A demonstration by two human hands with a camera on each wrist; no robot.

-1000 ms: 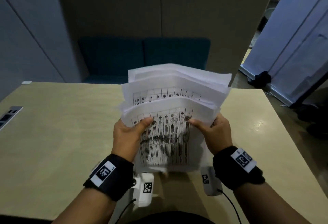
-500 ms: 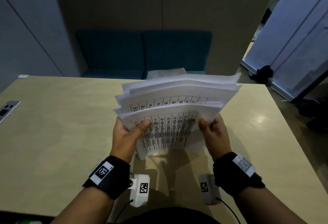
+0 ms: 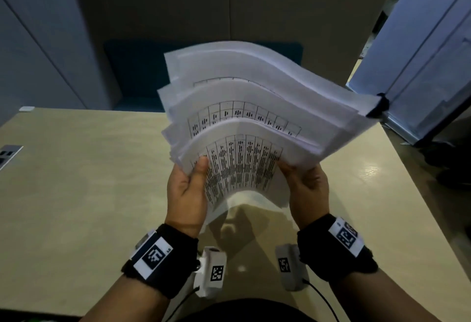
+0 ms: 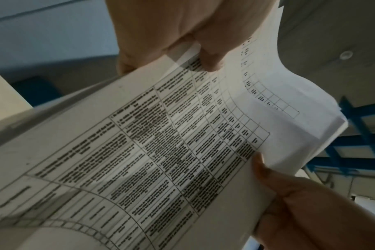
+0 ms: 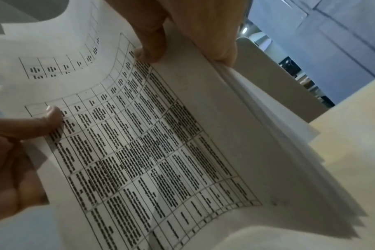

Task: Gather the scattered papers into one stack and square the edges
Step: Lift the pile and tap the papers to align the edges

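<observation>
Both hands hold the papers (image 3: 244,128) up in the air above the counter (image 3: 76,181), not resting on it. Left hand (image 3: 187,194) grips the left edge: thumb laid flat across the front sheet's printed table, remaining fingers behind the sheets, so it's pinching the bundle. Right hand (image 3: 307,189) grips the right edge near the lower corner, thumb on the front face, other fingers wrapped behind; also pinching the papers. In the left wrist view the left thumb (image 4: 212,57) presses the top sheet's margin and the right hand (image 4: 300,203) clamps the opposite edge. In the right wrist view the right thumb (image 5: 152,45) sits on the printed grid, and the left thumb (image 5: 51,116) lies on the far side of the same sheet. The bundle is bowed, curving away from the person, top edges fanned out in steps, not squared. At least three offset layers show in the head view, the upper ones sticking out further up and to the right. Right-side edges are splayed, individual sheets visible separately in the right wrist view. Front sheet carries a dense printed table; text is too blurred to read. Black wrist straps (image 3: 163,258) with marker tags on both wrists. A dark blue seat (image 3: 132,72) stands beyond the counter's far edge.
</observation>
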